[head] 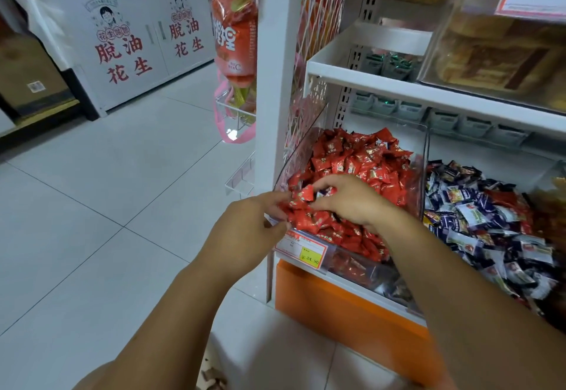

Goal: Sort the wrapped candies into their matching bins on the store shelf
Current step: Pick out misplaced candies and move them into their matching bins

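Note:
A clear plastic bin [424,156] on the low shelf is heaped with red wrapped candies [361,162]. To its right lies a pile of dark blue and white wrapped candies [490,224] with a few red ones mixed in. My right hand [346,199] rests in the red pile near the bin's front left corner, fingers curled round a red candy [301,195]. At the bin's front edge my left hand [248,224] has its fingertips at the same clump of red candies; I cannot tell whether it pinches any.
A yellow price tag [303,250] reading 24.90 hangs on the bin's front. An orange base panel [337,307] runs below the shelf. Upper shelves [398,83] hold clear boxes of snacks. Hanging snack bags [234,43] flank the white post. Tiled floor [107,221] spreads left.

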### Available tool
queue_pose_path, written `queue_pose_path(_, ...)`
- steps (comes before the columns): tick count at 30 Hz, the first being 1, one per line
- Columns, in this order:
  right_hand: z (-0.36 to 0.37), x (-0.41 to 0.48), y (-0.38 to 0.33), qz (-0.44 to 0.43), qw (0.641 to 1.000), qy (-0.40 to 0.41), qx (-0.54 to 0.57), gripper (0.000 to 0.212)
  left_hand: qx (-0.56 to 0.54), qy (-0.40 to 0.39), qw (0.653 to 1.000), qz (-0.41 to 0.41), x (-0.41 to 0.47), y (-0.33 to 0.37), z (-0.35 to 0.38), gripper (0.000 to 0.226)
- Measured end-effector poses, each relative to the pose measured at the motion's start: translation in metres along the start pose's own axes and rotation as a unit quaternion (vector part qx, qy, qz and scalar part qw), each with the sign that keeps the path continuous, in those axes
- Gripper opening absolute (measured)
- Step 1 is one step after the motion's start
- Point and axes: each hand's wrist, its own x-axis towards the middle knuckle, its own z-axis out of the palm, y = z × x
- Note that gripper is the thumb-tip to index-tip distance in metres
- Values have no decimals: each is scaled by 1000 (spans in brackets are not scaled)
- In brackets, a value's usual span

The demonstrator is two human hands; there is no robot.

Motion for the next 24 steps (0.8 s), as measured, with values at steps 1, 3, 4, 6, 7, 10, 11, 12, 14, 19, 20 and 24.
queue_pose_path(1, -9, -5, -3, 0, 1000, -3, 24, 26, 1, -2, 1000, 2, 0, 0, -1, 38)
queue_pose_path(3, -24, -15, -5, 4, 999, 3, 54, 21, 2, 2, 1000, 4, -1, -1, -4, 41)
queue_pose_path(4, -30, -19, -6, 7, 998, 10, 69, 22, 1, 7, 1000, 6, 0, -2, -6, 44)
queue_pose_path(6, -37, -26, -8, 7, 996, 19, 84, 25, 5, 15, 1000, 8, 0, -3, -8, 48)
queue_pose_path(7, -39, -28, -8, 5, 996, 18, 84, 27, 7, 14, 1000, 8, 0, -3, -8, 49)
queue_pose_path(10, -40, -33, -10, 1, 997, 1, 81, 31, 8, 2, 1000, 12, 0, -3, -8, 49)
queue_pose_path(11, -40, -35, -10, 1, 998, 3, 70, 32, 3, -2, 1000, 16, 1, -2, -7, 48)
queue_pose_path(12, -39, -34, -10, 4, 998, 9, 57, 33, -5, -6, 1000, 18, 1, 0, -6, 47)
queue_pose_path(14, -36, -33, -10, 3, 999, 24, 42, 35, -19, -6, 1000, 24, 3, 4, -3, 46)
queue_pose_path(19, -36, -31, -8, -65, 997, 10, 48, 34, -59, 6, 997, 41, 15, 16, 11, 45)
queue_pose_path(20, -37, -32, -8, -76, 996, 7, 53, 32, -70, 7, 997, 43, 17, 18, 14, 46)
queue_pose_path(24, -33, -35, -12, -115, 991, 5, 62, 24, -96, 16, 994, 52, 27, 24, 25, 34)
